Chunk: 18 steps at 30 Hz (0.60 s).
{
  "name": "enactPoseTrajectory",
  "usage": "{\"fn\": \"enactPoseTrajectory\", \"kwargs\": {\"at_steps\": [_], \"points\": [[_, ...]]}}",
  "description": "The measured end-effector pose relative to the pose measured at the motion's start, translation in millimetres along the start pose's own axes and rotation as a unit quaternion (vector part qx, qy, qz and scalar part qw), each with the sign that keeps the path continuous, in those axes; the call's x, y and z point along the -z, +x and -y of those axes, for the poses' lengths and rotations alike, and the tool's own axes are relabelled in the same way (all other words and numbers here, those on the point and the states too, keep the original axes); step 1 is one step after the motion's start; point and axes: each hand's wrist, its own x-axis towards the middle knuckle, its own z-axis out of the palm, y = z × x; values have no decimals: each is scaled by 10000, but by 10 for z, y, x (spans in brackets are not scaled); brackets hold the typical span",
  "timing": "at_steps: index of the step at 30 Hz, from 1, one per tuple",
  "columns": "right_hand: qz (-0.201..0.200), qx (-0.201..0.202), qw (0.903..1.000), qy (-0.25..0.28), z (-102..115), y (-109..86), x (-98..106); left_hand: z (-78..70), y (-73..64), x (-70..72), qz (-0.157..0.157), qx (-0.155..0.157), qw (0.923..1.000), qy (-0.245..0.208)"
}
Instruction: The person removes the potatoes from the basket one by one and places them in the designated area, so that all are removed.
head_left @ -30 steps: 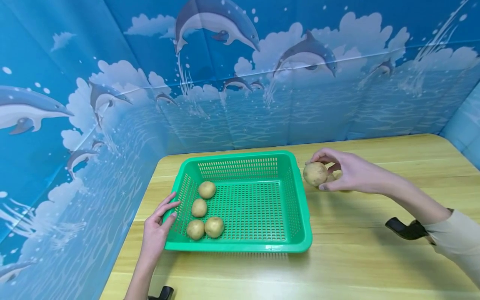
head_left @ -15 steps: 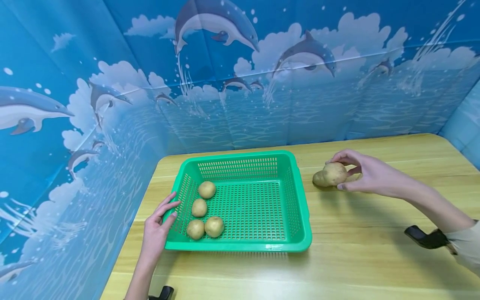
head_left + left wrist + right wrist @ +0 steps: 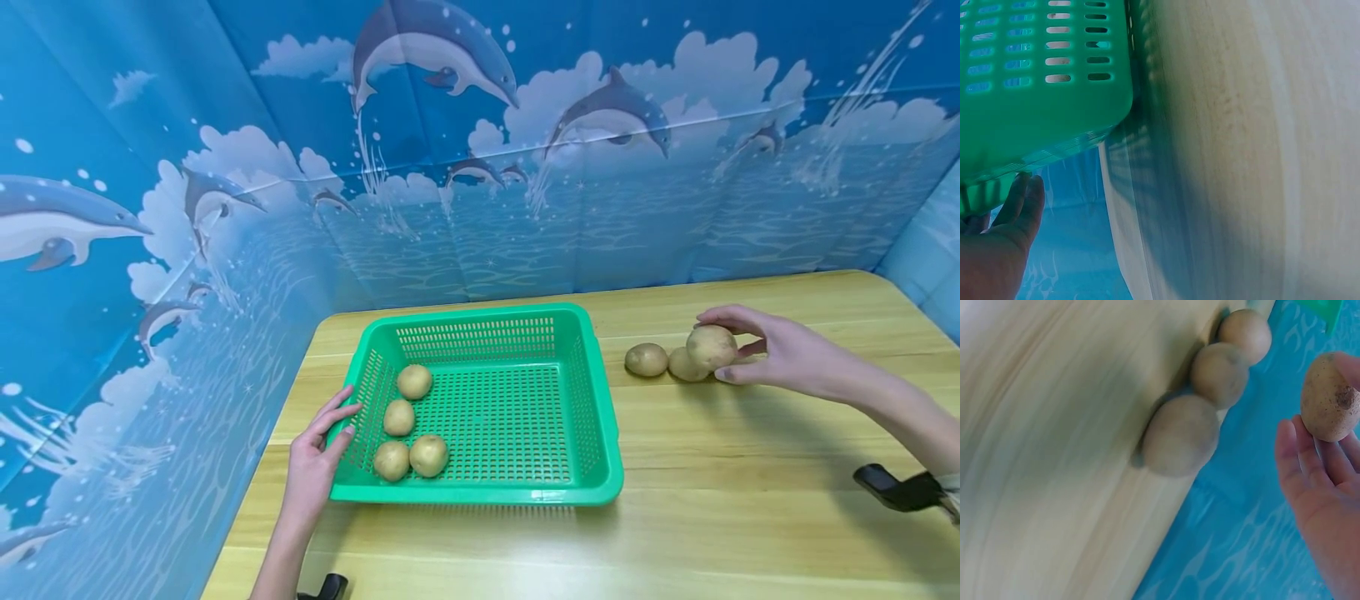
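My right hand (image 3: 776, 348) pinches a round, tan potato (image 3: 712, 347) between thumb and fingertips, above the table to the right of the basket. In the right wrist view this potato (image 3: 1330, 400) shows a dark, rough spot. Below it are potatoes in a row; one is at the left (image 3: 647, 360) and another (image 3: 686, 365) is partly covered by the held one. A third potato (image 3: 1182, 436) shows in the right wrist view. My left hand (image 3: 313, 458) grips the left rim of a green, slotted plastic basket (image 3: 600, 400). Inside, several potatoes (image 3: 429, 455) lie along the left side.
The basket stands on a light wood-grain table (image 3: 712, 517). A blue cloth backdrop (image 3: 480, 242) with dolphins hangs along the back and left edges. Black wrist straps (image 3: 900, 490) show on the forearms.
My right hand has carried the potato rightward, away from the basket and along the row, uncovering the potatoes on the table. The left hand and the basket stay in place.
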Motion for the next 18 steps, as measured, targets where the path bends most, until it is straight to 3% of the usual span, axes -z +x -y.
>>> {"fn": "enactPoseTrajectory", "kwargs": {"at_steps": [9,18], "points": [[-181,-317,9969,-690,-226,-171,114,-5,0,0,15,22,10000,6],[-348,-474,9943,-895,-397,-257,210,-6,-1,0,-6,-5,10000,-2]]}}
